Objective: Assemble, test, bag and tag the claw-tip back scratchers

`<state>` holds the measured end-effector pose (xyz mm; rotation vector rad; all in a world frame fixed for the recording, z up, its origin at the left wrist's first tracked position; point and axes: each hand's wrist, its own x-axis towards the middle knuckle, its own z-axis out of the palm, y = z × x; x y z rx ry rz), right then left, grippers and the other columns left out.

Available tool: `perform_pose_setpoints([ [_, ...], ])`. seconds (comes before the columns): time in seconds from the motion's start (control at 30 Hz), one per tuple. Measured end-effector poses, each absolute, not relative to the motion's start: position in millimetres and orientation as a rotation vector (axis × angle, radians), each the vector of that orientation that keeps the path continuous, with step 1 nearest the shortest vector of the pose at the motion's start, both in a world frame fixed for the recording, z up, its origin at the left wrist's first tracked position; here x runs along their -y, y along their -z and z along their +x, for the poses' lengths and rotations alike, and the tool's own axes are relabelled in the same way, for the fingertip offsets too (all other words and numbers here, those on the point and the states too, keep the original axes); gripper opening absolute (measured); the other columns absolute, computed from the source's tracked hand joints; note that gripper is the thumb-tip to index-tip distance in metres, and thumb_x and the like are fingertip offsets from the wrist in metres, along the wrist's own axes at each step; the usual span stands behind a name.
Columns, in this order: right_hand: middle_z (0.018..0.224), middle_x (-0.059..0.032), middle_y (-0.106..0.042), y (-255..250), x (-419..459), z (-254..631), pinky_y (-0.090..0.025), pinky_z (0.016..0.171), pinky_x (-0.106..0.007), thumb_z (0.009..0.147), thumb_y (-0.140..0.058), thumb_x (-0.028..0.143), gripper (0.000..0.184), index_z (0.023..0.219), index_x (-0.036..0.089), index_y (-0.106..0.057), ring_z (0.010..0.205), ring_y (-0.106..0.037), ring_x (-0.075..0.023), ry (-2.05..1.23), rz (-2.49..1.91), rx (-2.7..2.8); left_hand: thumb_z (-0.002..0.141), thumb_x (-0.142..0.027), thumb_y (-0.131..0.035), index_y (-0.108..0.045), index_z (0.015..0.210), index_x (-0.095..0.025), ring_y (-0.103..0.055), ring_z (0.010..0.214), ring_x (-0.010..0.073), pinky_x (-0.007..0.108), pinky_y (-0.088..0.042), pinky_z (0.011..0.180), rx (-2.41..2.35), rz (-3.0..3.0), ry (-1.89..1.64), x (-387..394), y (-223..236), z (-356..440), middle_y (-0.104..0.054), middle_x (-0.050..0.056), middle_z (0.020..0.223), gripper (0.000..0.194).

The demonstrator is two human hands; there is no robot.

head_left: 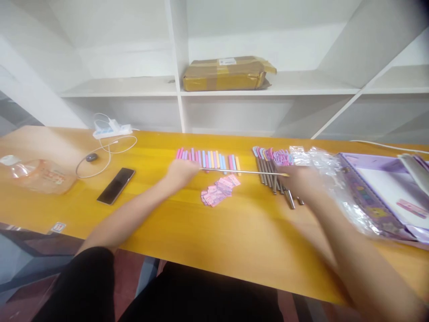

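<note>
A thin metal rod (239,171) is stretched level between my two hands above the table. My left hand (182,173) is closed in a fist around its left end, which is hidden. Blurred by motion, my right hand (303,181) is closed at the rod's other end. Just behind the rod, a row of pastel sticks (210,158) in pink, purple, blue and yellow lies side by side. A loose pile of small pink cards (219,191) lies below it. Beside my right hand are several metal rods (266,173) with pastel curved heads (281,156).
At right are clear plastic bags (323,163) and an open purple box (372,197). A phone (116,185), an orange-tinted bottle (43,175), a white cable (109,163) and a power strip (112,130) lie at left. A taped cardboard box (224,76) sits on the shelf (134,86).
</note>
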<state>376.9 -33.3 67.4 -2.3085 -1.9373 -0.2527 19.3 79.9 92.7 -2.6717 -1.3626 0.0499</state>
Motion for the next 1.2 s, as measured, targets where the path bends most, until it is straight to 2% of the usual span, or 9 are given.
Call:
perform_pose_setpoints([
  [0.1,0.087,-0.0117,-0.078,-62,-14,296,-0.036,0.062,-0.027,0.097,-0.053,0.021,0.026,0.087,0.017,-0.077,0.072,-0.068,-0.0186,0.177,-2.183,2.113,0.095,-0.017,-0.063,-0.080,0.098,-0.017,-0.076,0.086,0.0255,0.031,-0.051,0.074,1.302,-2.748,0.021,-73,-84,82,-0.078,0.013,0.086,0.017],
  [0.2,0.099,-0.0147,-0.079,-59,-34,264,-0.037,0.067,-0.028,0.104,-0.047,0.026,0.032,0.102,0.018,-0.078,0.084,-0.072,-0.0224,0.149,-2.126,2.179,0.100,-0.022,-0.061,-0.080,0.103,-0.016,-0.077,0.093,0.0271,0.032,-0.053,0.079,1.290,-2.771,0.048,-76,-78,96,-0.078,0.014,0.089,0.021],
  [0.4,0.104,-0.0117,-0.080,-52,-26,272,-0.042,0.072,-0.028,0.101,-0.054,0.030,0.026,0.106,0.021,-0.078,0.092,-0.075,-0.0248,0.007,-2.134,2.251,0.103,-0.025,-0.059,-0.077,0.108,-0.015,-0.077,0.093,0.0262,0.032,-0.054,0.082,1.289,-2.828,-0.006,-80,-62,80,-0.078,0.013,0.089,0.021],
  [0.57,0.112,-0.0113,-0.080,-46,-31,277,-0.045,0.076,-0.027,0.098,-0.058,0.028,0.025,0.111,0.022,-0.078,0.100,-0.075,-0.0248,-0.037,-2.137,2.256,0.105,-0.024,-0.051,-0.073,0.107,-0.014,-0.077,0.085,0.0291,0.035,-0.053,0.075,1.235,-2.856,-0.027,-80,-50,86,-0.076,0.014,0.086,0.023],
  [0.77,0.116,-0.0126,-0.079,-59,-36,295,-0.046,0.080,-0.028,0.099,-0.058,0.031,0.026,0.112,0.022,-0.078,0.106,-0.074,-0.0259,-0.007,-2.143,2.195,0.106,-0.023,-0.044,-0.063,0.116,-0.016,-0.075,0.084,0.0280,0.034,-0.050,0.071,1.185,-2.855,0.051,-74,-39,91,-0.077,0.013,0.097,0.022],
  [0.83,0.112,-0.0128,-0.079,-69,-37,304,-0.046,0.081,-0.029,0.097,-0.060,0.031,0.026,0.112,0.022,-0.078,0.104,-0.074,-0.0263,-0.006,-2.157,2.167,0.109,-0.028,-0.042,-0.060,0.117,-0.017,-0.074,0.082,0.0261,0.032,-0.047,0.069,1.168,-2.862,0.078,-72,-38,92,-0.076,0.011,0.098,0.023],
  [1.0,0.105,-0.0143,-0.078,-102,-28,329,-0.042,0.074,-0.030,0.100,-0.054,0.032,0.027,0.109,0.019,-0.076,0.093,-0.071,-0.0253,-0.005,-2.229,2.057,0.115,-0.046,-0.031,-0.057,0.114,-0.020,-0.068,0.067,0.0218,0.030,-0.039,0.062,1.219,-2.910,0.157,-68,-34,94,-0.073,0.005,0.080,0.037],
  [1.13,0.096,-0.0096,-0.078,-126,-12,352,-0.036,0.068,-0.029,0.095,-0.057,0.028,0.020,0.103,0.020,-0.074,0.085,-0.068,-0.0217,-0.063,-2.249,2.027,0.116,-0.045,-0.024,-0.055,0.114,-0.020,-0.069,0.072,0.0226,0.030,-0.037,0.063,1.251,-2.930,0.177,-69,-26,95,-0.074,0.007,0.086,0.040],
  [1.2,0.092,-0.0090,-0.077,-134,-5,366,-0.035,0.067,-0.029,0.098,-0.055,0.031,0.022,0.096,0.020,-0.074,0.079,-0.065,-0.0201,-0.131,-2.272,1.984,0.116,-0.043,-0.022,-0.054,0.116,-0.020,-0.070,0.074,0.0230,0.030,-0.038,0.064,1.251,-2.932,0.160,-70,-21,94,-0.075,0.008,0.090,0.040],
])
